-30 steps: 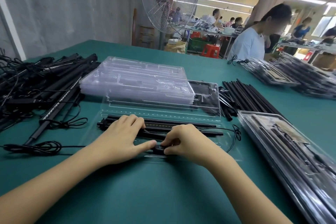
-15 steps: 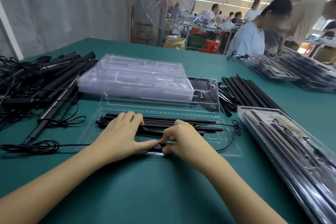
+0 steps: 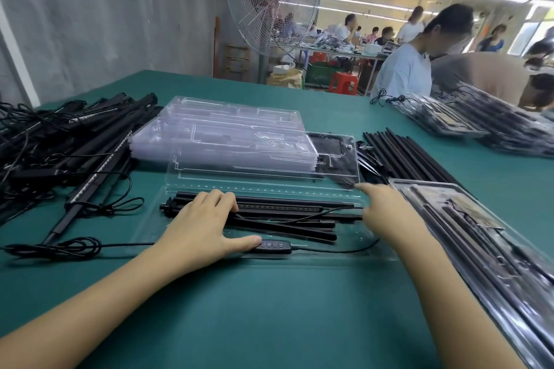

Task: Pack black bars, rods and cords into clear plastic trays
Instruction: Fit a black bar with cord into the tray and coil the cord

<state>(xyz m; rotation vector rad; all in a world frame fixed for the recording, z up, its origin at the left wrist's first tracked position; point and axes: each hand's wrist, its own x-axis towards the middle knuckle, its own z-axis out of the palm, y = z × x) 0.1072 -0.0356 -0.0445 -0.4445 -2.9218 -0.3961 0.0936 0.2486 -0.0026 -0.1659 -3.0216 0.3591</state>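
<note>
The bars (image 3: 284, 207) lie in the open tray (image 3: 374, 252), near and centre on the table (image 3: 269, 308); a cord (image 3: 338, 249) with its controller (image 3: 271, 245) runs along the tray's near edge; the left hand (image 3: 201, 222) rests flat on the bars, fingers straight, thumb touching the controller; the right hand (image 3: 383, 204), blurred, fingers outstretched and grasping nothing, reaches the tray's far right corner; empty trays (image 3: 224, 129) are stacked beyond; loose rods (image 3: 413, 156) lie far right.

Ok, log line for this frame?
left hand on bars, thumb at controller | right hand open by lid corner | tray loaded, unclosed
</note>
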